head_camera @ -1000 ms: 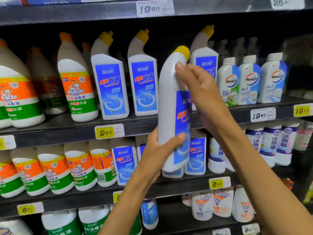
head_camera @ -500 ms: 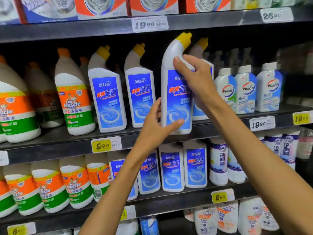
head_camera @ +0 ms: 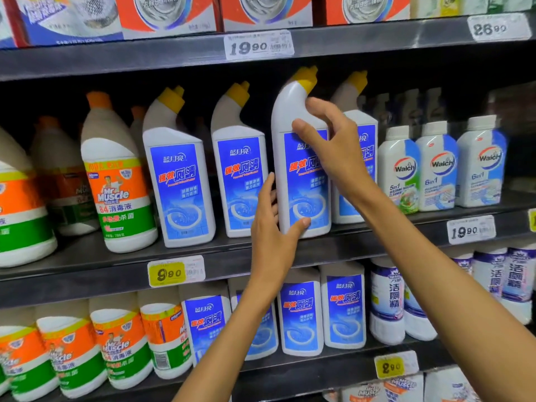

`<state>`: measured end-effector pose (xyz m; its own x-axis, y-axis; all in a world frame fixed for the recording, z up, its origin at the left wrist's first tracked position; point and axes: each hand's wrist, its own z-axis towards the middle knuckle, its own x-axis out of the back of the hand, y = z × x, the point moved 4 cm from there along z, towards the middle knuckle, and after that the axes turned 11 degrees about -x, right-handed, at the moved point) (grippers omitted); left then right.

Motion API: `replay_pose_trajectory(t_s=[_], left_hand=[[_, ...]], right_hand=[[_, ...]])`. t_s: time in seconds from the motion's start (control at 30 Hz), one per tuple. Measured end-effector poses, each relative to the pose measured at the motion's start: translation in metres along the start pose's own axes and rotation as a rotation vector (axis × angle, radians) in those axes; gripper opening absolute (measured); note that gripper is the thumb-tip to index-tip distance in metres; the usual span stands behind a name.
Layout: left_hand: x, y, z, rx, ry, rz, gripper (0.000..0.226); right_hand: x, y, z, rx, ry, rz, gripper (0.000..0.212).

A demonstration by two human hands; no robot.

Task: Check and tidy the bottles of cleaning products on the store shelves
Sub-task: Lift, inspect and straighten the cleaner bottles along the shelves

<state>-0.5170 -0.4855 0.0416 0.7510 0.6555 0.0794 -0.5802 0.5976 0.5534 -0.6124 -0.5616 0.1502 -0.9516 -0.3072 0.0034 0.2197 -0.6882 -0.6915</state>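
Now my left hand (head_camera: 271, 242) curls its fingers round the base of the blue-labelled toilet cleaner bottle (head_camera: 301, 169), thumb on front; my right hand (head_camera: 333, 146) pinches its shoulder. It stands upright on the middle shelf (head_camera: 87, 256), between 2 matching bottles.

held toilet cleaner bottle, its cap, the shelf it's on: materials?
Toilet cleaner bottle: looks like opaque white moulded plastic, soft sheen, glossy blue printed label. Cap: yellow plastic, probably matte; blurred. Shelf: dark grey, smooth with faint glare, likely painted metal; can't confirm.
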Motion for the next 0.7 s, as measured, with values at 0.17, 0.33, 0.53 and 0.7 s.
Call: replay_pose_trajectory(t_s=[0.17, 0.33, 0.53, 0.7], left_hand=[[-0.002, 0.002, -0.002, -0.075, 0.047, 0.211, 0.073], [-0.004, 0.002, -0.002, -0.117, 0.06, 0.483, 0.071], [-0.008, 0.001, -0.005, -0.162, 0.059, 0.657, 0.063], [-0.012, 0.002, -0.008, -0.163, 0.052, 0.719, 0.066]], right_hand=[[0.007, 0.011, -0.005, 0.091, -0.047, -0.133, 0.034], [0.013, 0.01, -0.008, 0.175, -0.062, -0.33, 0.051], [0.006, 0.014, -0.009, 0.218, -0.092, -0.518, 0.064], [0.005, 0.019, -0.009, 0.225, -0.052, -0.536, 0.064]])
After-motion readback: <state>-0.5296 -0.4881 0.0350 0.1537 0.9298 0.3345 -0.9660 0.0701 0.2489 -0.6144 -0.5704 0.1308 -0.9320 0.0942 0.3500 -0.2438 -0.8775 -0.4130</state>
